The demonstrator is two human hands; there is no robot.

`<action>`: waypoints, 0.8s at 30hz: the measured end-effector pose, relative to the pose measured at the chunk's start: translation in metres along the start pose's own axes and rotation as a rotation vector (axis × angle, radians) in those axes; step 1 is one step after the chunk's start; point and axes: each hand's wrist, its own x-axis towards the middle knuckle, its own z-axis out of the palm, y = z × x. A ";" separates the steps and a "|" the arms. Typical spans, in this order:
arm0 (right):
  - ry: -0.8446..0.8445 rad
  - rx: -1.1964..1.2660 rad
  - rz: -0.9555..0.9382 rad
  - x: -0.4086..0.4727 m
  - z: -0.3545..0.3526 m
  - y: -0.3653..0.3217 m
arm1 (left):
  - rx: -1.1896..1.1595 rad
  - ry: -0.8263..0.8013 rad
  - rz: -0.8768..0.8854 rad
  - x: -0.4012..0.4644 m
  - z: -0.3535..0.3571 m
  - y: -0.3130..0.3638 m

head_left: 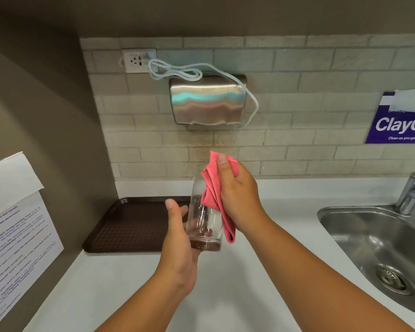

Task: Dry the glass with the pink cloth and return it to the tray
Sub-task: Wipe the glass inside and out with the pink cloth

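Observation:
My left hand (177,238) grips a tall clear glass (203,212) by its lower part and base, holding it upright above the white counter. My right hand (237,192) is closed on a folded pink cloth (213,190) and presses it against the glass's right side, near the rim. A strip of the cloth hangs down beside the glass to about its base. The dark brown tray (130,226) lies on the counter to the left, behind my left hand, with nothing on the part I can see.
A steel sink (374,248) with a tap (412,192) is at the right. A metal hand dryer (207,101) with a looped white cable hangs on the tiled wall. A paper notice (12,226) hangs on the left wall. A blue sign (400,121) is at right.

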 end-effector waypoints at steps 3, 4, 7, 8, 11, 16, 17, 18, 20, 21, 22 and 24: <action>0.020 -0.011 -0.009 0.000 0.001 -0.004 | -0.001 0.030 0.010 -0.005 0.005 0.002; 0.026 0.001 0.004 -0.001 0.002 -0.005 | 0.026 0.034 0.021 -0.006 0.007 0.002; 0.046 0.053 0.008 -0.009 0.002 -0.002 | 0.096 0.072 0.041 -0.007 0.013 0.002; 0.036 0.062 -0.016 -0.015 0.003 0.001 | 0.084 0.086 0.039 -0.007 0.016 0.003; -0.055 0.095 -0.081 -0.043 0.013 0.014 | -0.019 0.151 0.035 -0.009 0.023 0.010; -0.113 -0.022 -0.210 -0.061 0.017 0.022 | -0.167 0.066 0.010 -0.011 0.026 0.013; -0.129 -0.024 -0.212 -0.055 0.014 0.019 | -0.140 0.056 0.012 -0.009 0.025 0.013; -0.144 -0.013 -0.203 -0.049 0.011 0.014 | -0.106 0.047 0.015 -0.007 0.024 0.013; -0.143 0.048 -0.156 -0.034 0.004 0.003 | -0.060 0.029 0.011 -0.006 0.023 0.013; -0.128 0.095 -0.117 -0.026 0.000 -0.002 | -0.055 0.022 0.013 -0.006 0.023 0.012; -0.104 0.144 -0.080 -0.017 -0.003 -0.005 | -0.057 0.017 0.015 -0.007 0.023 0.010; -0.047 0.196 -0.015 -0.003 -0.010 -0.010 | -0.088 0.014 0.001 -0.012 0.025 0.005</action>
